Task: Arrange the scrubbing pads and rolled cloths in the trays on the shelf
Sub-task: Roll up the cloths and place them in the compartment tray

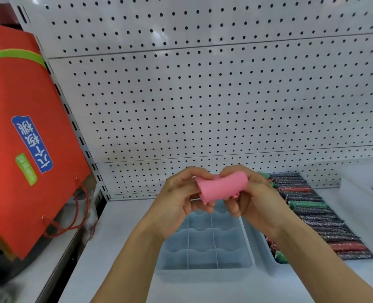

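A pink rolled cloth [221,187] is held up in front of me between both hands. My left hand [182,200] pinches its left end and my right hand [252,197] grips its right end. Below them on the white shelf [120,248] sits a translucent blue tray [205,270] divided into several scalloped compartments, all bare. To its right a second tray [266,262] holds a long row of sparkly scrubbing pads [316,217] in dark, green and red, partly hidden by my right forearm.
A white pegboard wall [203,95] backs the shelf. A large red paper bag [21,136] with rope handles leans at the left, beyond the shelf upright. Another pale container edge [364,189] shows at the far right.
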{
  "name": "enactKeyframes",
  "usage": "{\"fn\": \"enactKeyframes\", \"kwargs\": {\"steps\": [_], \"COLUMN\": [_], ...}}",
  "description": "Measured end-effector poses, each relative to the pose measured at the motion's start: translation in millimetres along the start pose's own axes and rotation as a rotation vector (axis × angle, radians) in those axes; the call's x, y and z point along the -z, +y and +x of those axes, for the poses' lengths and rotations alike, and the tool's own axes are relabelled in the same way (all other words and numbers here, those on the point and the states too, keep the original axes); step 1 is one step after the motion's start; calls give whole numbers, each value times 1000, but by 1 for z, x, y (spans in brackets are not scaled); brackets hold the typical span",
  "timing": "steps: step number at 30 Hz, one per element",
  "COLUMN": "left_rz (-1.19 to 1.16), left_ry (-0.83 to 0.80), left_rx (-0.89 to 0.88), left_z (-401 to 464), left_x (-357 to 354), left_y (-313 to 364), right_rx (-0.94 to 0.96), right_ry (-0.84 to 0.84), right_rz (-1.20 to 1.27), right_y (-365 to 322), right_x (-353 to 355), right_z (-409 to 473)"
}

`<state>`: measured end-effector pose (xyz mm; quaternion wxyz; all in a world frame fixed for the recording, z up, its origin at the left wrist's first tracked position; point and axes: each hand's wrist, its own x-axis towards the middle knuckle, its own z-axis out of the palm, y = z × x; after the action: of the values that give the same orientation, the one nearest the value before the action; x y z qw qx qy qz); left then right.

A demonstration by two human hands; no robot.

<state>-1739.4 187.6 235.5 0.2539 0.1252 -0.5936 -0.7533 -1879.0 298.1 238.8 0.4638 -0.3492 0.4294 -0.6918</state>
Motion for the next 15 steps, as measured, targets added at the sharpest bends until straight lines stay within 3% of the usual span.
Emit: {"fn": "enactKeyframes", "kwargs": {"steps": [3, 5, 9, 12, 15], "left_rz": [-94, 8, 344, 314, 282], "left_ry": [-71, -89, 89, 196, 228], "left_rx": [46, 18, -115, -177, -170], "left_z": [-5, -7, -8, -10, -13], "left_x": [5, 7, 1, -4, -6], "left_y": [-2, -4, -6, -2, -1], "right_rx": [-76, -113, -169, -158, -91], "right_ry": [-36, -44, -66, -117, -124], "right_rz": [75, 120, 139, 76, -165], "right_y": [-5, -5, 1, 5, 8], "right_x": [0, 2, 4, 3, 2], "right_z": [0, 0, -1, -5, -10]}}
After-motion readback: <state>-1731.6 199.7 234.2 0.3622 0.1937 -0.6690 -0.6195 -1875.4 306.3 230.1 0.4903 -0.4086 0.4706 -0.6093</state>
